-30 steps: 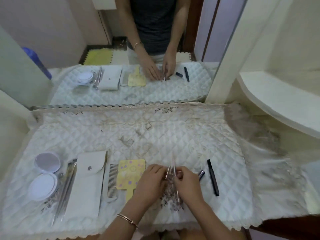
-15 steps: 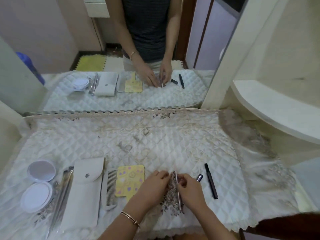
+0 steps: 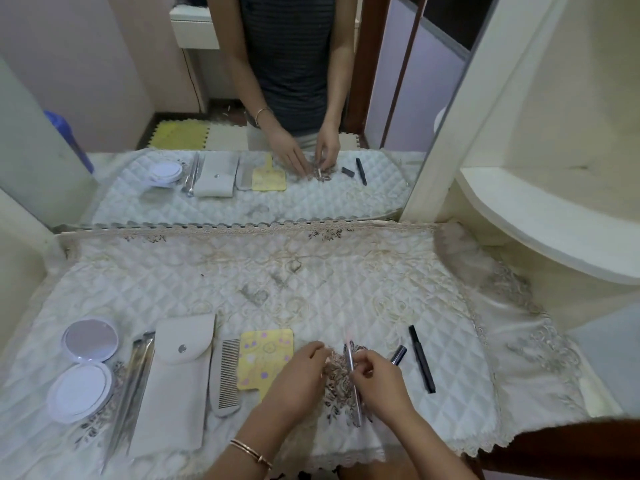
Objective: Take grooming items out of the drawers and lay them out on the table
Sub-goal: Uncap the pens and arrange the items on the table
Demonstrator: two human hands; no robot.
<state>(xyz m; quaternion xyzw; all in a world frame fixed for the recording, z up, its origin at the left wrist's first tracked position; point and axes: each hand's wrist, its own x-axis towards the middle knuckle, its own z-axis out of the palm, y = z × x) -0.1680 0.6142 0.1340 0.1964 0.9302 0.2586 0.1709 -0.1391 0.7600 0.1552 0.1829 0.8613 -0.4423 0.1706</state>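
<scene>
Because the slender metal grooming tool (image 3: 356, 407) looks light, stiff and slippery, the right hand (image 3: 381, 382) pinches it mid-shaft over the quilted cloth (image 3: 311, 271). The left hand (image 3: 298, 372) rests alongside, fingers relaxed and holding nothing.

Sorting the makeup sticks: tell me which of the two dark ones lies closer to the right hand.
The short glossy tube, lying just beside the right hand. The long black pencil lies farther right, clear of the hand.
</scene>
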